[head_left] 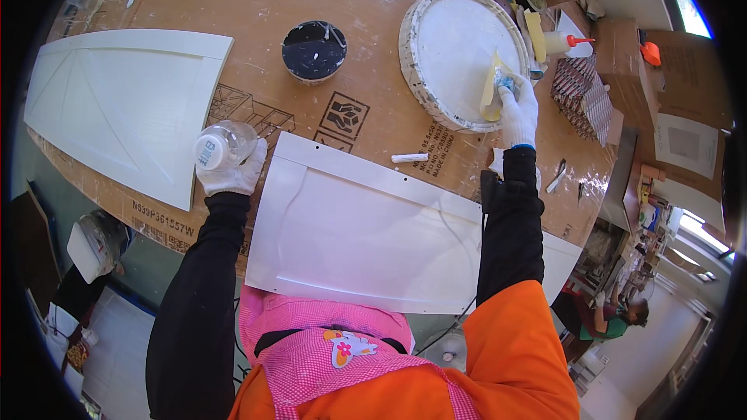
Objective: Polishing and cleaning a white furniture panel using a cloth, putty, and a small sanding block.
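Note:
My left hand (240, 173), in a white glove, is wrapped round a clear plastic bottle (232, 138) with a white cap, above the gap between two white panels. My gloved right hand (520, 113) pinches a piece of yellow paper (489, 95) over the right side of a round white paint-spattered disc (455, 50). A small bluish scrap shows at those fingertips; its kind is unclear. In front of me lies a white panel (366, 218) with a raised border and small holes along its far edge. Another white panel (128, 101), with diagonal grooves, lies at the left.
A tub with black contents (313, 50) stands mid-table on the cardboard covering. A short white stick (410, 158) lies beyond the near panel. At the right are a red-tipped squeeze bottle (562, 42), a stack of patterned blocks (582, 99) and a small tool (556, 176). Another person (611, 317) is farther right.

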{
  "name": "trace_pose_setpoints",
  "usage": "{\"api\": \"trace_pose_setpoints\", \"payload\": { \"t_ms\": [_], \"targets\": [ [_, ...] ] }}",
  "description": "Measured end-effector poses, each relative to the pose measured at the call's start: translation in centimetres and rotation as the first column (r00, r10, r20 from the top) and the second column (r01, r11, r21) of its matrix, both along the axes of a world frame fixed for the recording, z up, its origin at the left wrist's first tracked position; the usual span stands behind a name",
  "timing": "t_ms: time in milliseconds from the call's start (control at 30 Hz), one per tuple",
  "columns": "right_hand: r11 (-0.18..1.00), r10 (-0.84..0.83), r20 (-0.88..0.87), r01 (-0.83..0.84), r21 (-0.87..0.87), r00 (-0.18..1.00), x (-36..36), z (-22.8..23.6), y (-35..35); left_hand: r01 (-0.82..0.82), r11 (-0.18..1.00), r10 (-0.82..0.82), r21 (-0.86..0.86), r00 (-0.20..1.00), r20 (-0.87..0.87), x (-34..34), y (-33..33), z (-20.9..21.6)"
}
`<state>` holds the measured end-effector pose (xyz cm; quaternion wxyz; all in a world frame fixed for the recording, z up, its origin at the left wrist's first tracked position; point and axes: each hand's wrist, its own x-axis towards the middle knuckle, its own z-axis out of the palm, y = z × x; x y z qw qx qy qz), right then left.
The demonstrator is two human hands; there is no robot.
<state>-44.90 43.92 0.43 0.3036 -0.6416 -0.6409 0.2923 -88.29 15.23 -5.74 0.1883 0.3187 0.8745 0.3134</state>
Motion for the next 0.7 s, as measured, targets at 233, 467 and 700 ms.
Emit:
{"api": "trace_pose_setpoints", "payload": {
  "t_ms": [233,467,700],
  "targets": [
    [0.994,-0.093,-0.340,0.068,-0.085,0.936,1.5,0.4,-1.0,0.026,1.000,-0.026,0.006,0.999,-0.042,0.3,0.1,0.2],
    [0.897,-0.416,-0.798,0.056,-0.438,0.435,2.4,2.5,-3.5,0.058,0.998,-0.058,-0.001,0.992,-0.113,0.1,0.0,-0.6],
    [0.853,-0.482,-0.853,-0.114,-0.509,0.200,-2.3,6.2,-7.7,0.018,0.998,-0.015,0.060,0.999,-0.052,0.1,-0.1,-0.2]
  ]
}}
